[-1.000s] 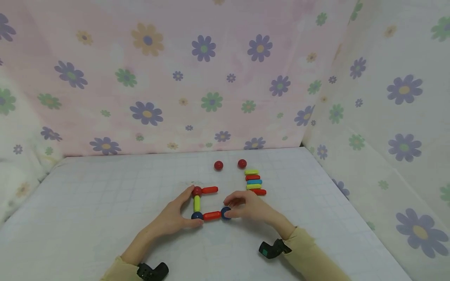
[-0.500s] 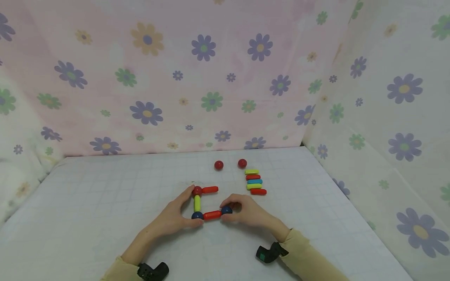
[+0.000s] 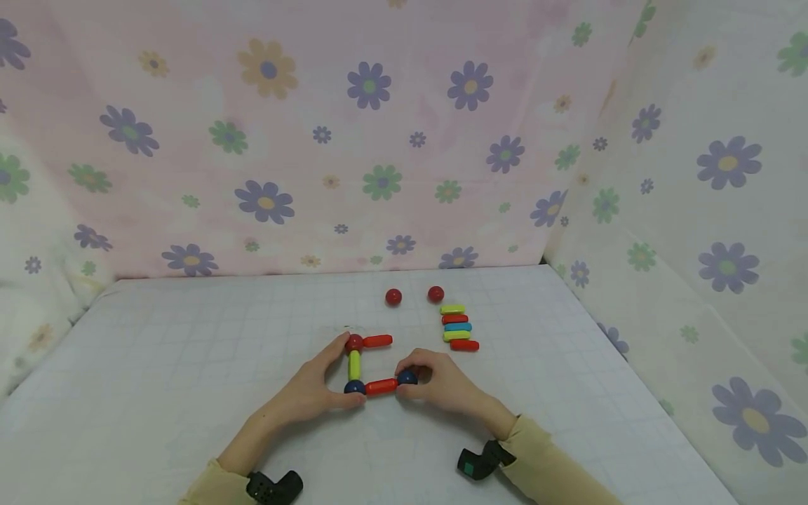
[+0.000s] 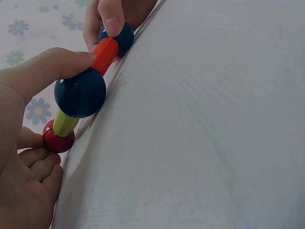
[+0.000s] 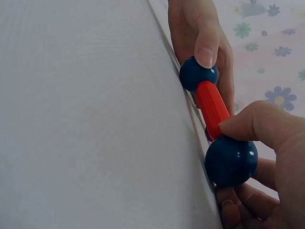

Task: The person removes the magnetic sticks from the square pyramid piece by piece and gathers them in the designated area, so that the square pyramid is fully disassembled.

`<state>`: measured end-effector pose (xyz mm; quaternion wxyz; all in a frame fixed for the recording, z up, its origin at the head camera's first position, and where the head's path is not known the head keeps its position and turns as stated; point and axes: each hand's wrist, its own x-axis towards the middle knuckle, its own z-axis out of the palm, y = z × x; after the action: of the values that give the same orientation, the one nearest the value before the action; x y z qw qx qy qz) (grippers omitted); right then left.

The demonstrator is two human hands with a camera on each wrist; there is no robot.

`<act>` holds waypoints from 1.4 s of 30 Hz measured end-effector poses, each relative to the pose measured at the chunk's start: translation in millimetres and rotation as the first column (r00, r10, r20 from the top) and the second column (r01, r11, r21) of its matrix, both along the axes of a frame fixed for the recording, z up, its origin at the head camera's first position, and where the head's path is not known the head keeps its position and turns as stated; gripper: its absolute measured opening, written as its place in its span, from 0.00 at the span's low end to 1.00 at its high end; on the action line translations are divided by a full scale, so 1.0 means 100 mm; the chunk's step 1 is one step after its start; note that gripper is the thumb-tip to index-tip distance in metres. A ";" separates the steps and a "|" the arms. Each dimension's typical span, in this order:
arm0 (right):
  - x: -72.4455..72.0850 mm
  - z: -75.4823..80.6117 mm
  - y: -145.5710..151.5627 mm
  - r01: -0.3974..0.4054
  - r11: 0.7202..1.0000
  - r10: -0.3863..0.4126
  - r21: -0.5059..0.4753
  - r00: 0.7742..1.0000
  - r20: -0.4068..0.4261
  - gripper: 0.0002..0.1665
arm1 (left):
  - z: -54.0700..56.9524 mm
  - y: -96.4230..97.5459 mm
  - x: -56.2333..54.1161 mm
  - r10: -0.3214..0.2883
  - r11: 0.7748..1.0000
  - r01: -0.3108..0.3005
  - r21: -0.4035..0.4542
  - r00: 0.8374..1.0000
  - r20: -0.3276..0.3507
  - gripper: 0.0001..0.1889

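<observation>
Balls and rods from a magnetic building set form an open frame on the table. My left hand (image 3: 311, 387) spans its left side, the thumb on a blue ball (image 4: 80, 92) and the fingers at a red ball (image 3: 354, 342). A yellow-green rod (image 3: 354, 365) joins these two balls. From the blue ball a red rod (image 3: 381, 387) runs right to another blue ball (image 5: 231, 161). My right hand (image 3: 443, 382) pinches that ball between thumb and fingers, the thumb tip touching the rod's end. A second red rod (image 3: 378, 341) points right from the red ball, its far end free.
Behind the frame lie two loose red balls, one left (image 3: 393, 297) and one right (image 3: 435, 294). Several loose rods (image 3: 457, 327) in yellow-green, red and blue form a column beyond my right hand. Flowered cloth (image 3: 328, 140) hangs behind the white table (image 3: 208, 337).
My right hand has shifted slightly left and toward me, its thumb and fingers now round the right blue ball. My left hand and the frame stay in place.
</observation>
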<state>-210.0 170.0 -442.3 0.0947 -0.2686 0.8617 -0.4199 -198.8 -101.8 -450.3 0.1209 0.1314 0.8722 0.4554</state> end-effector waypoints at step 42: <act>-0.71 0.26 -0.04 0.289 0.957 -0.291 -0.037 0.956 -0.049 0.24 | 0.02 0.00 0.01 -0.017 1.000 0.017 -0.004 1.000 -0.014 0.57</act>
<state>-280.5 166.1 -416.0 0.0048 -0.1520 0.8878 -0.4343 -197.8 -101.8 -447.9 0.1189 0.1418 0.8727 0.4519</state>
